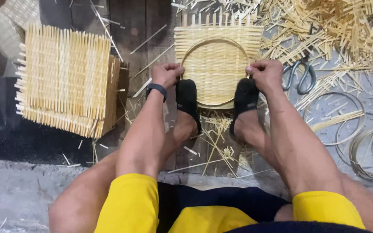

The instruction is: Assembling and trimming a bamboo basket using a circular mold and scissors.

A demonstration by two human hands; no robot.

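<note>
A square woven bamboo mat [217, 47] lies on the dark floor ahead of me, with a round bamboo hoop [189, 51] pressed onto it. My left hand [167, 74] grips the hoop's left side against the mat, a black band on that wrist. On the hoop's right side my right hand [265, 75] is closed the same way. Both my feet in black slippers [187, 100] pin the mat's near edge.
A stack of woven mats [65, 80] sits to the left. Scissors [301, 77] lie right of the mat beside a heap of bamboo offcuts [333, 30]. Several loose bamboo hoops [368, 151] rest at the right. Splinters litter the floor.
</note>
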